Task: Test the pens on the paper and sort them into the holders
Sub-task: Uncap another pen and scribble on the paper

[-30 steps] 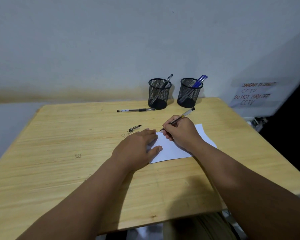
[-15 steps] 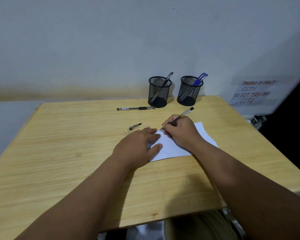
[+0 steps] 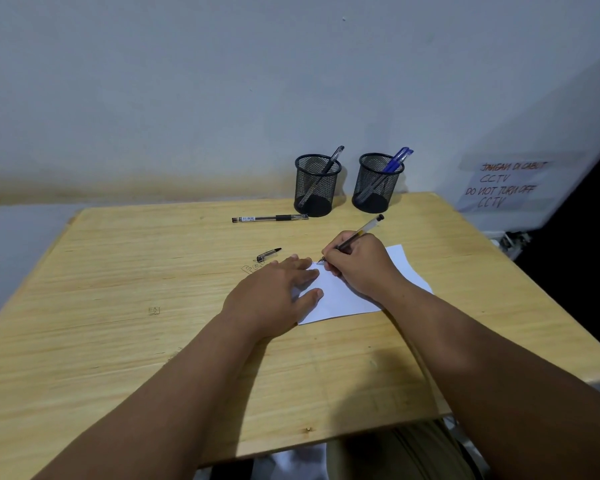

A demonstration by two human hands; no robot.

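My right hand [image 3: 359, 265] grips a clear-barrelled pen [image 3: 367, 227] with its tip on the far left corner of the white paper [image 3: 340, 299]. My left hand [image 3: 274, 294] rests flat on the paper's left edge, fingers straight. The pen's cap [image 3: 268, 254] lies on the table just beyond my left hand. Another capped black pen [image 3: 270, 218] lies farther back. Two black mesh holders stand at the table's far edge: the left holder [image 3: 315, 188] has one black pen, the right holder [image 3: 376, 185] has blue pens.
The wooden table [image 3: 118, 306] stands against a white wall. A handwritten CCTV notice [image 3: 499, 185] hangs at the right. The table's right edge drops into a dark gap.
The view has shifted slightly. My right hand keeps the pen tip on the paper's corner with only small movement. My left hand stays on the paper.
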